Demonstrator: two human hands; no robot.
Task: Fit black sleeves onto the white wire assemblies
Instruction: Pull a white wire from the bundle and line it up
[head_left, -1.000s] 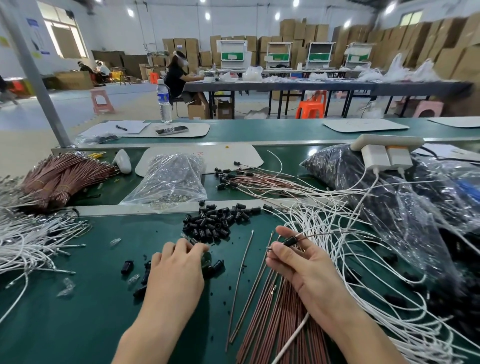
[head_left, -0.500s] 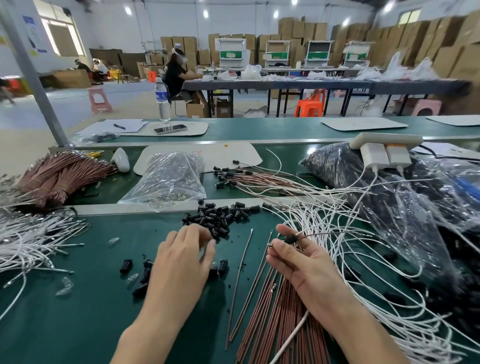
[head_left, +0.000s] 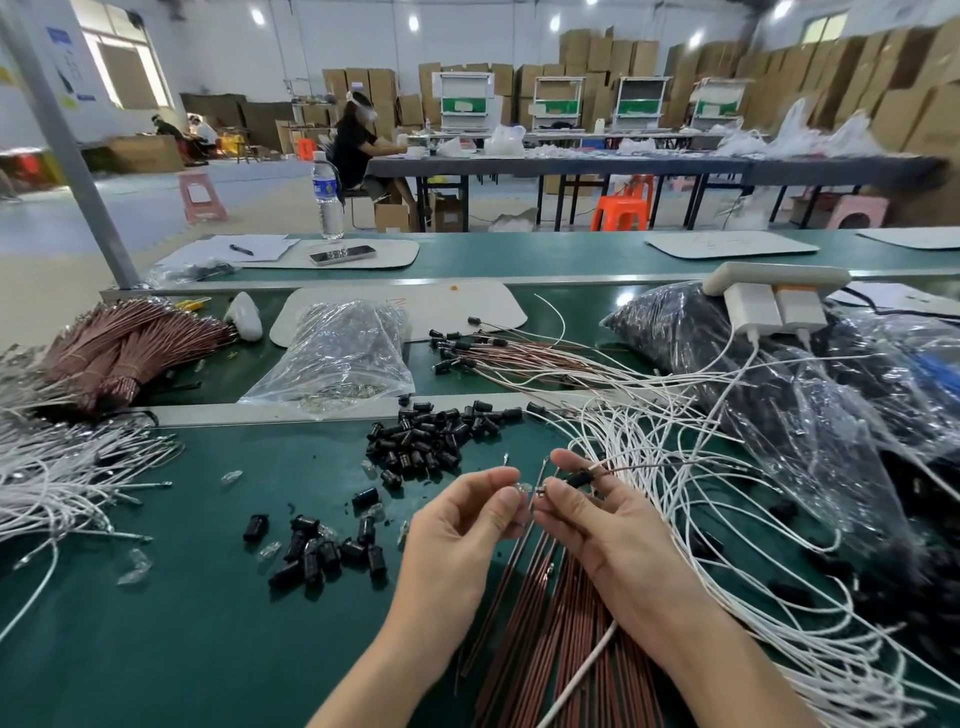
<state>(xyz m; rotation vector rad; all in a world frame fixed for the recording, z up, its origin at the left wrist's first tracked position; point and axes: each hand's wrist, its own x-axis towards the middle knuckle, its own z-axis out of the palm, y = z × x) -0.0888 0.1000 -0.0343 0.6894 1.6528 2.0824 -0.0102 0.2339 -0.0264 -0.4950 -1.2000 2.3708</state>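
My right hand (head_left: 597, 519) pinches a thin wire that carries a black sleeve (head_left: 581, 477) near its tip. My left hand (head_left: 467, 519) is raised beside it and pinches a small clear bulb-like piece (head_left: 523, 488) between thumb and fingertips; the two hands almost touch. Loose black sleeves (head_left: 426, 441) lie in a pile beyond the hands, and a smaller scatter of black sleeves (head_left: 322, 551) lies to the left. White wires (head_left: 701, 493) spread to the right. Copper-coloured wires (head_left: 561, 623) lie under my right wrist.
A bundle of white wires (head_left: 62, 478) lies at the left, copper bundles (head_left: 124, 348) behind it. A clear plastic bag (head_left: 343, 353) sits past the metal rail. Dark bags (head_left: 779, 395) and a power strip (head_left: 774, 286) crowd the right. Finished sleeved wires (head_left: 493, 353) lie mid-belt.
My left hand has lifted off the belt from the black sleeves and come up to my right hand, now pinching a small clear piece. My right hand kept its wire.
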